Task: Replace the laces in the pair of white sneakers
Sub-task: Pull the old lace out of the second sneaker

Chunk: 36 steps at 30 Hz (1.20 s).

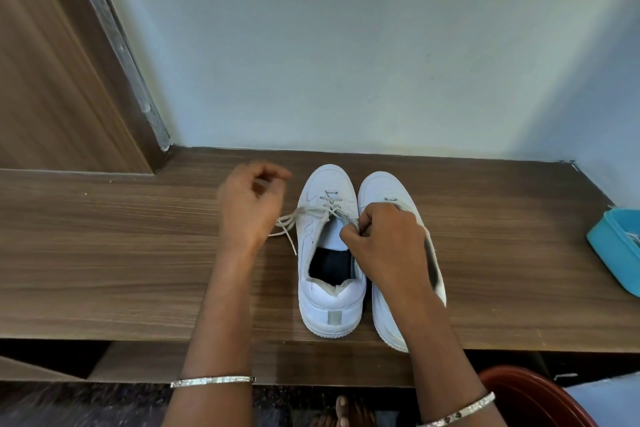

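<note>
The right hand (384, 239) had its grip clenched on the lace (330, 206), pinching a strand at the top eyelets of the laced sneaker (329, 302), on the edge that faced the other sneaker (384, 187). Its wrist lay over that second shoe's opening. From that pinch the lace ran away from the person in crossings along the eyelet rows toward the toe. Its two free ends trailed the opposite way, leftward off the shoe and onto the counter (138, 253), passing under the left hand (251, 208). That hand hovered just beside the sneaker's outer flank with fingers curled. Whether its grip held a lace end or nothing could not be told, since the view was blurred there. Both sneakers stood side by side, touching or nearly so, heels toward the person and toes toward the wall (346, 62), so their long axes ran straight away from the body. The likely step in hand was unthreading the old lace. The threaded part lay ahead of the right-hand pinch along the shoe's length, so the pull should probably go up and back toward the person, while the loose ends lay nearer the left hand. A blue tub (609, 253) sat well apart at the counter's right edge, with something pale inside that was too cropped to identify, and a reddish basin (530, 399) showed below.
</note>
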{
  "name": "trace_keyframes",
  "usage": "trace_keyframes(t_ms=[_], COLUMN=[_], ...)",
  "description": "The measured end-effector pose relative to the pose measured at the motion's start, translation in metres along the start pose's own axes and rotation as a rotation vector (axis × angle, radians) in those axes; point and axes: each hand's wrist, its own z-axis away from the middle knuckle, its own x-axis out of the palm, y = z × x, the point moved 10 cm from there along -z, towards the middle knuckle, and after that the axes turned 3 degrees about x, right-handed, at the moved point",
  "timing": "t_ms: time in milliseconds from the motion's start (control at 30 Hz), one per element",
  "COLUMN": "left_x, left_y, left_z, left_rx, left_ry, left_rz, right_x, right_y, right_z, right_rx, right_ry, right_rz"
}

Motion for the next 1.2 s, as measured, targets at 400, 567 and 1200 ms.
trace_keyframes(t_ms=[400, 567, 1200], left_x=[0.060, 0.043, 0.068], left_y=[0.016, 0.006, 0.011], left_z=[0.014, 0.007, 0.016], left_rx=[0.196, 0.121, 0.188], left_ry=[-0.423, -0.252, -0.460], left_rz=[-0.393, -0.384, -0.262], right_x=[0.001, 0.001, 0.001], right_y=[0.000, -0.001, -0.001], right_z=[-0.001, 0.000, 0.000], right_rx=[0.004, 0.008, 0.017], right_ry=[-0.007, -0.025, -0.027], right_rz=[0.015, -0.008, 0.015])
